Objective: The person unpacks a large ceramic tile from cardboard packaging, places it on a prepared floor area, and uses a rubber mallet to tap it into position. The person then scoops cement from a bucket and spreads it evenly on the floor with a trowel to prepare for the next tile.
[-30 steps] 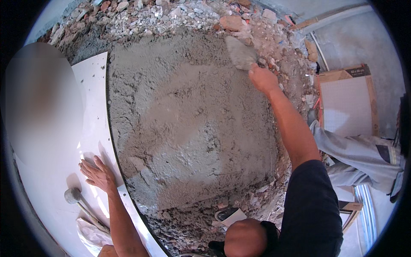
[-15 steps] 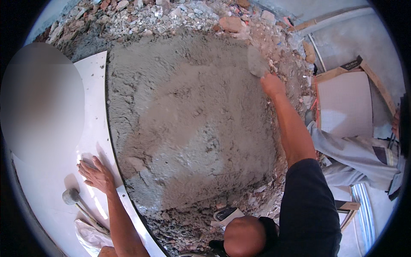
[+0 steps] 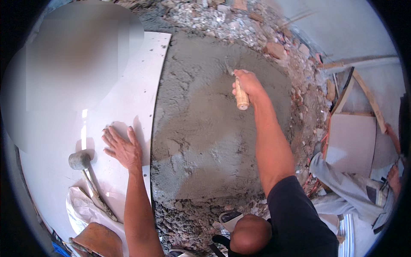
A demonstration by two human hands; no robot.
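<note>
My left hand [image 3: 125, 149] lies flat, fingers spread, on a large glossy white tile [image 3: 139, 90] near its right edge. Around the wooden handle of a trowel [image 3: 242, 100] my right hand [image 3: 248, 81] is closed. The trowel's blade, seen thin and nearly edge-on, is over the far part of a bed of wet grey mortar [image 3: 201, 132]. This bed is rough with smoother patches and borders the tile. Left of my left hand, a mallet [image 3: 79, 161] with a grey head rests on the tile, its handle lying across a white plastic sack [image 3: 79, 201].
Broken rubble [image 3: 214, 19] lines the far and right sides of the mortar. At the right, a co-worker in grey trousers [image 3: 346, 177] is beside a boxed panel [image 3: 351, 139] and wooden strips [image 3: 370, 103]. A grey wall [image 3: 338, 30] stands beyond. The upper left is blurred out.
My right hand has drawn the trowel from the mortar's far right edge leftward toward the tile. My left hand stays flat on the tile. The view has shifted left.
</note>
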